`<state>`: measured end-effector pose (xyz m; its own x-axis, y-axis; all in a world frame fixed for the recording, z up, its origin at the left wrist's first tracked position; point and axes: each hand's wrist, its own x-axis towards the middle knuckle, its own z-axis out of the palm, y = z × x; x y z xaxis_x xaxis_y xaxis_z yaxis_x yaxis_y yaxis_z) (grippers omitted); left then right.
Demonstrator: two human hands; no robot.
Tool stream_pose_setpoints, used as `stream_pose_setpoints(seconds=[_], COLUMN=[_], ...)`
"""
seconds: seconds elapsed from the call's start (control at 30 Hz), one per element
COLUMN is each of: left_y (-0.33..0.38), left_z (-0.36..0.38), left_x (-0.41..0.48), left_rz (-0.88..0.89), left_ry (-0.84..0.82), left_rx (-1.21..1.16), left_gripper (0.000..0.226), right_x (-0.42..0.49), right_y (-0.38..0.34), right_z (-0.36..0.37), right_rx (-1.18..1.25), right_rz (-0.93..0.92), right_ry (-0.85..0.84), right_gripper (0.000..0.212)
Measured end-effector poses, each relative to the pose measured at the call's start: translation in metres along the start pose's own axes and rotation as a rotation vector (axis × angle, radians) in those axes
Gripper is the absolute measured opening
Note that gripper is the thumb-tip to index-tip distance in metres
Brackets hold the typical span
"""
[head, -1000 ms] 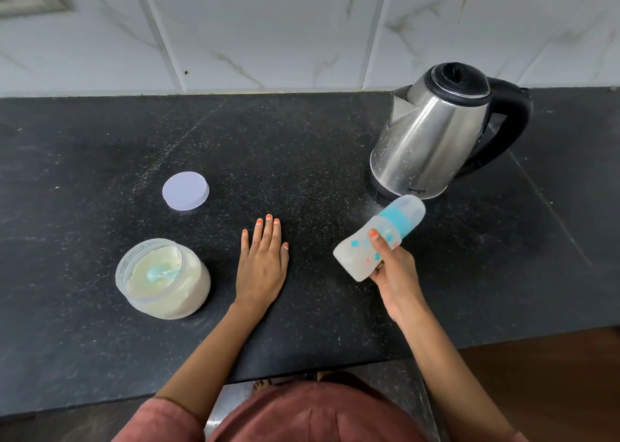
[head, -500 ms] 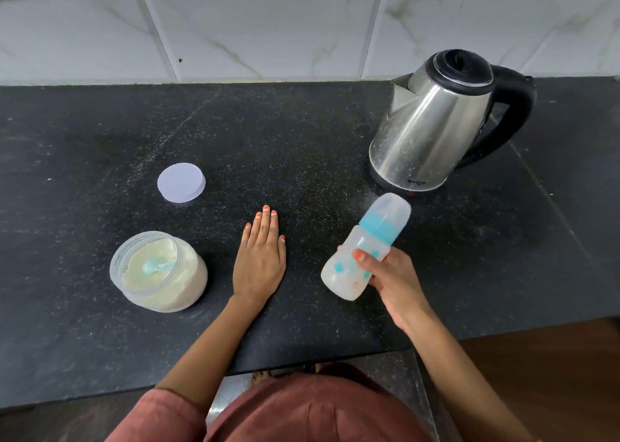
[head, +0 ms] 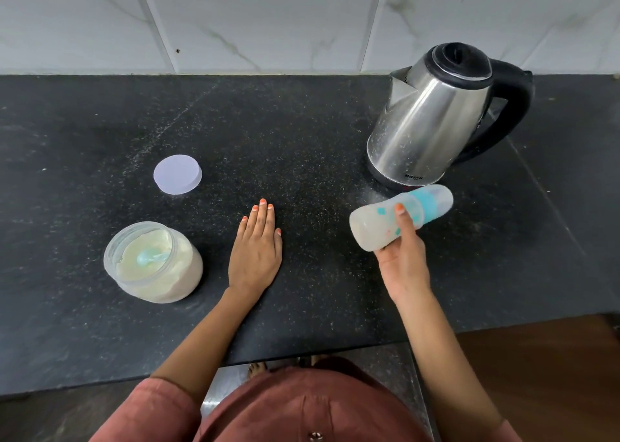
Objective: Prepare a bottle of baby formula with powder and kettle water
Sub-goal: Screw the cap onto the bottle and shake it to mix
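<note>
Bottle (head: 370, 227) hangs tilted almost on its side above the counter (head: 302, 123), just in front of the kettle (head: 432, 116). Its clear cap (head: 437, 200) and teal collar point right, toward the kettle's base. The body looks cloudy and the cap is on, so the step in hand is probably mixing.

Several things could go wrong from here. If the collar is not screwed down tight, a sideways bottle would likely leak milky liquid onto the counter. The capped end is near the kettle's base, and a wide swing could knock it against the steel. The hold sits on the lower body only, so a damp or smooth wall might slip through it. The powder jar (head: 152, 262) stands open with its scoop (head: 147, 257) inside and its lid (head: 177, 174) lying apart behind it, so a splash or a nudge could spoil the powder.

The right hand (head: 402, 260) grips the bottle from beneath, wrist turned palm-up, thumb laid across the top of the body. Its fingers wrap underneath, mostly hidden. The left hand (head: 256, 247) rests flat on the counter between jar and bottle, palm down, fingers straight and together, holding nothing.
</note>
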<state>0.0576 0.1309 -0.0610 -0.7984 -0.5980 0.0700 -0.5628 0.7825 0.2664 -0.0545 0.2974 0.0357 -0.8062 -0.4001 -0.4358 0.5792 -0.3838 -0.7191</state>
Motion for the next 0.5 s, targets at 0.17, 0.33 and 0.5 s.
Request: stream_pose_setpoints(seconds=[0.17,0.33,0.5], left_y=[0.0,0.001,0.002], left_z=[-0.001,-0.001,-0.002], left_x=[0.0,0.0,0.0], left_rz=[-0.003,-0.008,-0.006], left_ry=[0.002,0.002,-0.003], left_rx=[-0.007,-0.007,0.001], left_gripper=[0.067,0.066,0.069], right_x=[-0.021,0.001,-0.017], right_y=[0.022,-0.001,0.014], right_z=[-0.007,-0.006,-0.011], right_rx=[-0.434,0.018,-0.478], right_rz=[0.139,0.0,0.063], right_ry=[-0.239,-0.049,-0.262], right_gripper=[0.037,0.05,0.055])
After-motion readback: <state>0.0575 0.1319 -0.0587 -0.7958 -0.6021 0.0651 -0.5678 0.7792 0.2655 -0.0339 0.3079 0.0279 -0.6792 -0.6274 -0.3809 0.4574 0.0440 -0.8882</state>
